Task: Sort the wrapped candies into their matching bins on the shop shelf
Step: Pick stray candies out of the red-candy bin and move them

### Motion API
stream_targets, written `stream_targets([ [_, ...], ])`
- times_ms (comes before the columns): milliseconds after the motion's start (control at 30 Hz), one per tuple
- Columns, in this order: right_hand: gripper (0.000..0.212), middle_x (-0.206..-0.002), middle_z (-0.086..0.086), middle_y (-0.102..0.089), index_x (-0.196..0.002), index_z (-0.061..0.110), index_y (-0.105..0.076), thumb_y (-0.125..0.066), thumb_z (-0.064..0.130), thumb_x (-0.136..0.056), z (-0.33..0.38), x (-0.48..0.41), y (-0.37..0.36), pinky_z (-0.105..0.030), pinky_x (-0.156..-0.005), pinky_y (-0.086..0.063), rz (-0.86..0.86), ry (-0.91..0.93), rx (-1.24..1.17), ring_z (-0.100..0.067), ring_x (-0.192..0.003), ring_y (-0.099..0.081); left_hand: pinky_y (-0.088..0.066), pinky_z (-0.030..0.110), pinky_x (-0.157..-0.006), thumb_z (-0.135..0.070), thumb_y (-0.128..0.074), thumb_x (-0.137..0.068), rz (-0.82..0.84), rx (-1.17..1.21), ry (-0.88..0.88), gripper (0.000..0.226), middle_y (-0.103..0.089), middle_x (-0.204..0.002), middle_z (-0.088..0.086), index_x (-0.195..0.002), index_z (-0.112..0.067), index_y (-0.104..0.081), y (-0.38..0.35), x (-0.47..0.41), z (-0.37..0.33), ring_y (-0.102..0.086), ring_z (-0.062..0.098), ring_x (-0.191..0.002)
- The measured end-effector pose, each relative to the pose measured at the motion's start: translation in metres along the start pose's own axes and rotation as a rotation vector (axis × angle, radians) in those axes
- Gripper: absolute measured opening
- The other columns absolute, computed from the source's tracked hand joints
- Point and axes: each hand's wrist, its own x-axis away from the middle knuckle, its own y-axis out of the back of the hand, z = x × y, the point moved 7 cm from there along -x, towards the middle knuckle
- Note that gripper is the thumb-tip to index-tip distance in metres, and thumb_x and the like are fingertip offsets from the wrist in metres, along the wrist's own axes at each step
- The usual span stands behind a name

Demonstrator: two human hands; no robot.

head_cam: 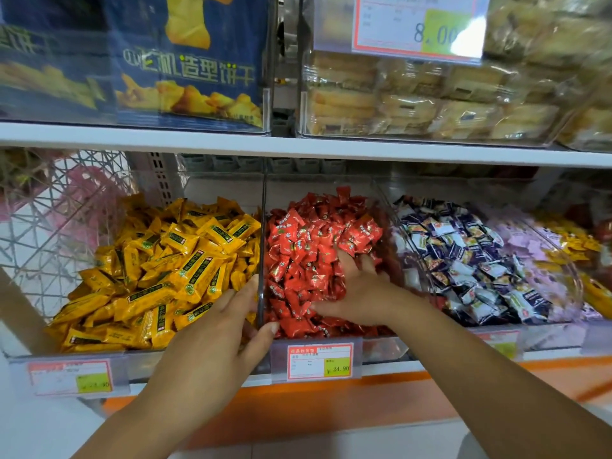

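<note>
Shelving (331, 150) is stretching above and beyond both hands, carrying a row of clear bins. Just left of the left hand (212, 336), the left bin (99, 354) is holding a heap of yellow candies (172, 260). Around the right hand (357, 293), the middle bin (381, 347) is holding red candies (308, 240). Right of that hand, dark blue and white candies (470, 256) are filling the next space.

The left hand is straddling the clear divider (263, 233) between the yellow and red heaps, with its fingers lying on the yellow side and its thumb on the red side. I cannot tell whether it is gripping anything. The right hand is lying palm down on the red candies with its fingers spread, their tips digging under the wrappers. Below and between the two hands, a price tag (319, 361) is hanging on the shelf edge.
</note>
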Motion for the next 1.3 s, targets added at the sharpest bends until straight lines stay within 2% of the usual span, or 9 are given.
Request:
stream_targets([
  [67, 0.113, -0.160, -0.004, 0.017, -0.151, 0.039, 0.012, -0.067, 0.066, -0.075, 0.001, -0.008, -0.001, -0.050, -0.115, -0.021, 0.004, 0.009, 0.012, -0.039, -0.146, 0.002, -0.050, 0.021, -0.068, -0.063, -0.035, -0.086, -0.013, -0.009, -0.008, 0.067, -0.043, -0.106, -0.027, -0.147, -0.049, -0.012, 0.000, 0.000, 0.001, -0.053, -0.006, -0.093],
  [333, 0.121, -0.162, 0.000, 0.002, -0.153, 0.036, -0.002, -0.077, 0.065, -0.063, -0.007, -0.011, -0.009, -0.044, -0.118, -0.024, 0.097, 0.017, -0.088, -0.029, -0.148, -0.011, -0.049, 0.022, -0.067, -0.059, -0.038, -0.090, -0.015, -0.024, -0.005, 0.066, -0.044, -0.106, -0.025, -0.149, -0.047, -0.010, 0.000, 0.000, 0.001, -0.053, -0.003, -0.089],
  [500, 0.114, -0.158, -0.001, -0.023, -0.154, 0.027, -0.012, -0.085, 0.038, -0.067, -0.006, -0.008, -0.006, -0.030, -0.110, -0.034, 0.066, 0.037, -0.249, -0.022, -0.139, -0.033, -0.048, 0.021, -0.064, -0.059, -0.038, -0.089, -0.010, -0.014, -0.002, 0.066, -0.043, -0.105, -0.027, -0.148, -0.047, -0.012, -0.001, 0.001, 0.001, -0.053, -0.004, -0.089],
  [667, 0.091, -0.138, -0.006, -0.050, -0.150, 0.025, -0.027, -0.077, 0.017, -0.075, -0.004, -0.005, -0.005, -0.023, -0.086, -0.044, 0.061, 0.036, -0.380, -0.019, -0.113, -0.053, -0.048, 0.020, -0.065, -0.059, -0.038, -0.090, -0.009, -0.010, -0.018, 0.065, -0.043, -0.106, -0.026, -0.148, -0.048, -0.010, 0.000, 0.001, 0.000, -0.054, -0.006, -0.091],
  [767, 0.068, -0.113, -0.005, -0.060, -0.132, 0.025, -0.046, -0.078, 0.013, -0.073, -0.004, -0.005, -0.001, -0.024, -0.073, -0.048, 0.015, 0.033, -0.429, -0.017, -0.089, -0.060, -0.043, 0.015, -0.063, -0.059, -0.038, -0.090, -0.006, -0.006, -0.013, 0.065, -0.041, -0.105, -0.031, -0.148, -0.048, -0.011, -0.001, 0.000, 0.000, -0.052, -0.009, -0.092],
  [933, 0.045, -0.074, -0.002, -0.061, -0.113, 0.028, -0.056, -0.070, 0.002, -0.080, -0.004, -0.001, 0.014, -0.019, -0.054, -0.042, -0.094, 0.070, -0.622, -0.009, -0.050, -0.052, -0.045, 0.017, -0.065, -0.059, -0.038, -0.089, -0.003, 0.003, -0.016, 0.065, -0.041, -0.107, -0.030, -0.147, -0.049, -0.011, 0.000, 0.000, 0.000, -0.052, -0.009, -0.092],
  [1067, 0.038, -0.083, 0.000, -0.065, -0.100, 0.030, -0.063, -0.071, 0.003, -0.075, 0.004, 0.005, 0.042, -0.022, -0.059, -0.042, -0.241, 0.151, -0.731, -0.014, -0.069, -0.055, -0.048, 0.021, -0.067, -0.059, -0.038, -0.089, 0.004, 0.007, -0.010, 0.065, -0.043, -0.108, -0.025, -0.148, -0.047, -0.012, 0.000, 0.000, 0.000, -0.055, -0.003, -0.091],
  [1167, 0.033, -0.079, 0.007, -0.065, -0.096, 0.028, -0.065, -0.073, 0.004, -0.075, 0.019, 0.011, 0.060, -0.020, -0.060, -0.046, -0.355, 0.267, -0.842, -0.009, -0.070, -0.059, -0.049, 0.022, -0.067, -0.059, -0.036, -0.089, 0.006, -0.001, -0.007, 0.066, -0.043, -0.109, -0.025, -0.149, -0.046, -0.011, 0.001, 0.000, -0.001, -0.055, -0.002, -0.092],
  [1300, 0.040, -0.097, 0.010, -0.070, -0.106, 0.035, -0.062, -0.082, 0.023, -0.074, 0.046, 0.016, 0.051, -0.023, -0.079, -0.055, -0.251, 0.398, -0.893, -0.005, -0.087, -0.068, -0.045, 0.016, -0.064, -0.063, -0.032, -0.089, 0.007, -0.025, -0.003, 0.067, -0.041, -0.105, -0.026, -0.150, -0.045, -0.009, 0.000, 0.001, -0.001, -0.053, -0.003, -0.089],
])
